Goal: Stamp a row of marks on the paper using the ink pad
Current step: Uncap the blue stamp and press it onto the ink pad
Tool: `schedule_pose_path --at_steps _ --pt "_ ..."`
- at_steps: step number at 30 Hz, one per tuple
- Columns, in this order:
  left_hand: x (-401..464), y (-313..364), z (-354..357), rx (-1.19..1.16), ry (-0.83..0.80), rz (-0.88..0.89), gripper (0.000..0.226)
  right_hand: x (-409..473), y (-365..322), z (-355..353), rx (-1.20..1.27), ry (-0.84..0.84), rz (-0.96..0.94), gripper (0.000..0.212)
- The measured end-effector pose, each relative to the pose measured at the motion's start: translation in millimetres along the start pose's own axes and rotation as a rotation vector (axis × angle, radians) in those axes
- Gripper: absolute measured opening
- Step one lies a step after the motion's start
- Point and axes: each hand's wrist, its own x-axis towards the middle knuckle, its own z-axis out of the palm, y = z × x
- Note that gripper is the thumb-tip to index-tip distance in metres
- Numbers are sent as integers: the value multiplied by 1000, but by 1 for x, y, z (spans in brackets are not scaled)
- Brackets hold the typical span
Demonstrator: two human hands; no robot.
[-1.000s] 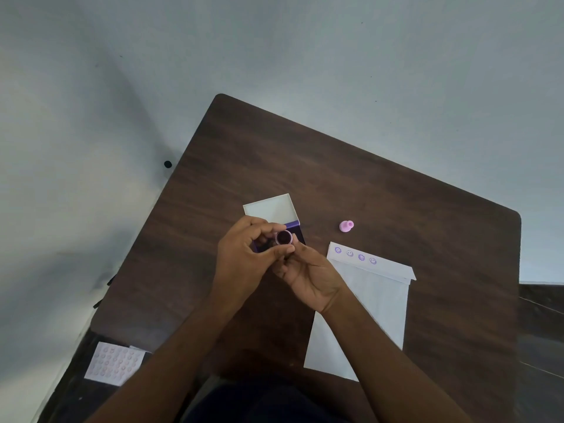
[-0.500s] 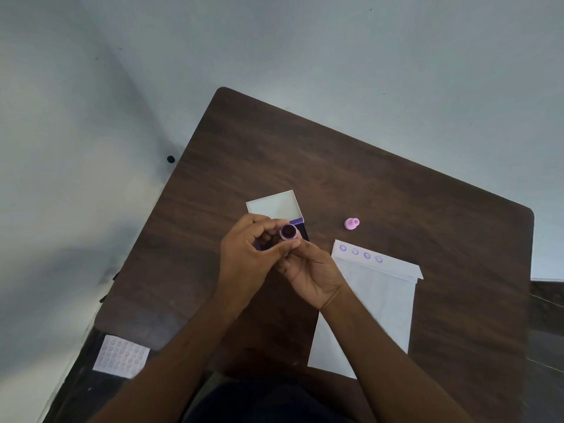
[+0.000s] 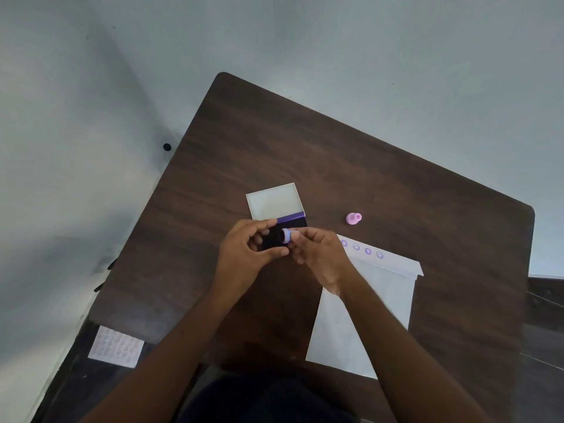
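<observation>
A small purple stamp (image 3: 286, 235) is pinched in the fingertips of my right hand (image 3: 317, 254), lying sideways with its dark face turned left. It hovers just over the dark ink pad (image 3: 293, 223), whose white lid (image 3: 274, 201) lies open behind it. My left hand (image 3: 244, 253) curls around the pad, forefinger on its far edge and thumb on its near edge. The white paper (image 3: 372, 300) lies to the right, with a row of several purple smiley marks (image 3: 362, 249) along its folded top strip.
A second, pink stamp (image 3: 353, 218) stands on the dark wooden table (image 3: 335, 154) beyond the paper. A sheet printed with pale marks (image 3: 116, 346) lies low at the left, off the table's near corner. Pale floor surrounds the table.
The stamp has passed from both hands into my right fingers alone and turned sideways. My left thumb and forefinger have spread onto the ink pad. The camera has shifted slightly.
</observation>
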Motion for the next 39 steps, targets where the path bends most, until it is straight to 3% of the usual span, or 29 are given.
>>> schedule_pose_path --at_steps 3,8,16,26,39 --pt "4 -23 0 238 -89 -19 64 9 12 6 -628 308 -124 21" --pt "6 -47 10 553 -148 -3 93 18 27 22 -948 342 -263 24" --pt "5 -61 16 642 -111 28 95 22 29 30 -1083 301 -323 29" --pt "7 -63 15 678 -102 59 92 29 41 33 -1095 281 -262 26" --pt "7 -61 12 666 -90 80 92 28 45 34 -1139 305 -341 26"
